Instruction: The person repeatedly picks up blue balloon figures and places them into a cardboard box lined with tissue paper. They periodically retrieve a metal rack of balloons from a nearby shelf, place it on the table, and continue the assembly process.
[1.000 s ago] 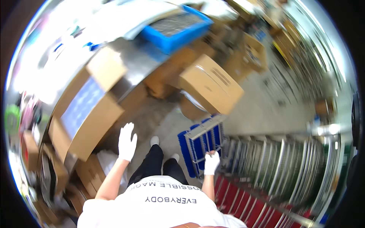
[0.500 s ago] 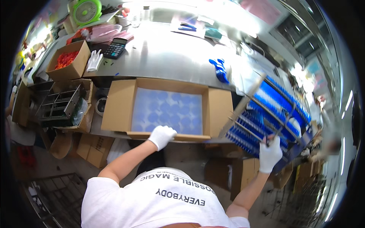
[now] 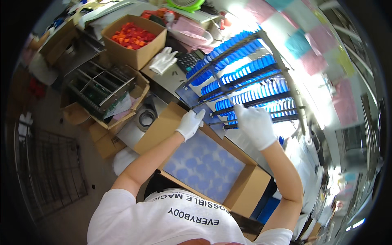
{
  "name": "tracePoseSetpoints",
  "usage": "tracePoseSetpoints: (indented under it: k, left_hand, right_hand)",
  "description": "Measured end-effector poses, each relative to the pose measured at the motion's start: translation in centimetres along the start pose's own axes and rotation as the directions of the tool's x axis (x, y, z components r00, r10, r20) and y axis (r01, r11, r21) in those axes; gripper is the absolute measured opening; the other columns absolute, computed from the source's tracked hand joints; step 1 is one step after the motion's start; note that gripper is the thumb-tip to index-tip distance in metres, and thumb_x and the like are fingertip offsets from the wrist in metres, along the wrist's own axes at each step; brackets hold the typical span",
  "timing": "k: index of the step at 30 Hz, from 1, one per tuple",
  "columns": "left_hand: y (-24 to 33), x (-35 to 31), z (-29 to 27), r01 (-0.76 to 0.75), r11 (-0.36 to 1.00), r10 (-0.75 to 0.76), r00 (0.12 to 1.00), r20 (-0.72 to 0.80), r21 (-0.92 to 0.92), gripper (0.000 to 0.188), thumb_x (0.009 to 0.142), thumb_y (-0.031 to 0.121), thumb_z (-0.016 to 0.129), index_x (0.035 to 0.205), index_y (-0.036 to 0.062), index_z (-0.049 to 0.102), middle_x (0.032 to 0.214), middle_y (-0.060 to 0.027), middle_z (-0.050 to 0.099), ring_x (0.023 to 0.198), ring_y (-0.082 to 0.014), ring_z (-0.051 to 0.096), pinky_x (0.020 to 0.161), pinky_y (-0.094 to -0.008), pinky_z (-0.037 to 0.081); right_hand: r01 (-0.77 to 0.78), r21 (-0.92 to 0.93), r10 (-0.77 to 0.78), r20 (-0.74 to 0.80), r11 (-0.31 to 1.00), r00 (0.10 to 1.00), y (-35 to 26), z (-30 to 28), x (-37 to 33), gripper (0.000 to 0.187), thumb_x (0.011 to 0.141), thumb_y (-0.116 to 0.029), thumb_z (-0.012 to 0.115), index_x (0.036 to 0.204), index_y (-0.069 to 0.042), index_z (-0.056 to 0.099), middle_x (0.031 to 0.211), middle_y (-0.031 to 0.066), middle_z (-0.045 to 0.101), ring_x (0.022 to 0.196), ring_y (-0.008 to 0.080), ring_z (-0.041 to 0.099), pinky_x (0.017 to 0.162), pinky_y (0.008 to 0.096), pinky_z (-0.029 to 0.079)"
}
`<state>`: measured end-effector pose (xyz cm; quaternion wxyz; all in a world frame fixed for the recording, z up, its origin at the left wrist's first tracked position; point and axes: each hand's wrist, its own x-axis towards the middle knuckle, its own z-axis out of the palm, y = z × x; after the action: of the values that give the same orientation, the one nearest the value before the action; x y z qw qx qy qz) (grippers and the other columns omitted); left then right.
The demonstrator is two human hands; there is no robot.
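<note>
A metal rack [image 3: 281,61] with rows of thin blue discs [image 3: 261,62] is tilted above the steel table. My right hand [image 3: 256,127], in a white glove, is closed around a bar of the rack on its near side. At the rack's near left corner, next to a blue end plate [image 3: 199,107], is my gloved left hand [image 3: 189,125], its fingers curled against that corner. Below both hands lies an open cardboard box [image 3: 250,185], where a translucent sheet [image 3: 204,163] covers several round blue shapes. The rack hides part of the table behind it.
Left of the rack stand a carton of red and orange pieces [image 3: 133,36], a white glove [image 3: 163,60] and a partly covered calculator [image 3: 189,61]. Another carton [image 3: 143,96] holds a dark metal rack [image 3: 98,87]. A tape roll [image 3: 146,118] lies beside the open box.
My right hand has swung the rack of blue discs from the right side to above the table behind the box. My left hand has left the box's near edge for the rack's corner. The view has turned.
</note>
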<state>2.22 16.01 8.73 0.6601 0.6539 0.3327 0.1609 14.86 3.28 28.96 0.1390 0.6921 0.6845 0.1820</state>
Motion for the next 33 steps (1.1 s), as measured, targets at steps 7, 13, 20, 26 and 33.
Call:
tracePoseSetpoints:
  k: [7, 13, 20, 26, 33]
  left_hand:
    - [-5.3, 5.9, -4.2, 0.243, 0.944, -0.265, 0.961, -0.077, -0.222, 0.046, 0.102, 0.042, 0.048, 0.08, 0.0025, 0.057, 0.064, -0.0094, 0.064, 0.045, -0.0141, 0.051, 0.044, -0.0302, 0.039]
    - [-6.2, 5.6, -4.0, 0.15, 0.956, -0.179, 0.979, -0.097, -0.251, 0.048, 0.1, 0.045, 0.048, 0.085, 0.0009, 0.061, 0.062, -0.0081, 0.063, 0.046, -0.0149, 0.053, 0.046, -0.0311, 0.043]
    - [9.2, 8.3, -2.3, -0.196, 0.897, 0.183, 0.981, 0.071, 0.396, 0.055, 0.086, 0.044, 0.066, 0.119, 0.001, 0.057, 0.106, -0.0199, 0.067, 0.099, -0.0356, 0.064, 0.087, -0.0399, 0.049]
    - [11.7, 14.3, 2.2, -0.312, 0.59, 0.211, 0.95, 0.231, 0.745, 0.044, 0.089, 0.036, 0.059, 0.117, 0.0024, 0.057, 0.113, -0.0243, 0.066, 0.105, -0.0392, 0.063, 0.09, -0.0455, 0.05]
    - [14.6, 14.2, 5.7, -0.387, -0.143, 0.486, 0.774, 0.405, 0.911, 0.081, 0.08, 0.05, 0.071, 0.143, 0.0096, 0.042, 0.132, -0.0126, 0.053, 0.129, -0.0291, 0.047, 0.108, -0.0448, 0.037]
  right_hand:
    - [0.175, -0.162, -0.179, -0.005, 0.971, 0.984, -6.1, 6.8, 9.7, 0.008, 0.082, -0.008, 0.059, 0.087, -0.004, 0.055, 0.06, 0.0029, 0.063, 0.057, 0.0185, 0.067, 0.059, 0.031, 0.051]
    - [0.151, 0.067, -0.148, -0.037, 0.986, 0.988, -3.4, 6.3, 8.8, 0.003, 0.086, -0.007, 0.056, 0.087, -0.005, 0.055, 0.057, 0.0074, 0.062, 0.053, 0.0233, 0.065, 0.053, 0.0373, 0.05]
    - [-0.474, 0.298, 0.469, 0.092, 0.829, 0.878, 8.5, 10.8, 3.4, 0.022, 0.077, -0.018, 0.068, 0.093, -0.005, 0.057, 0.072, 0.015, 0.067, 0.066, 0.0342, 0.066, 0.061, 0.0456, 0.051]
    - [-0.693, 0.479, 0.654, 0.281, 0.539, 0.703, 11.4, 18.6, 0.9, 0.023, 0.075, -0.026, 0.067, 0.086, -0.007, 0.067, 0.087, 0.0162, 0.071, 0.087, 0.0344, 0.068, 0.08, 0.0414, 0.053]
    - [-0.462, 0.831, 0.695, 0.134, 0.31, 0.707, 12.7, 17.5, -7.1, 0.029, 0.095, -0.024, 0.062, 0.108, 0.001, 0.067, 0.087, 0.0108, 0.07, 0.081, 0.0185, 0.065, 0.074, 0.0307, 0.051]
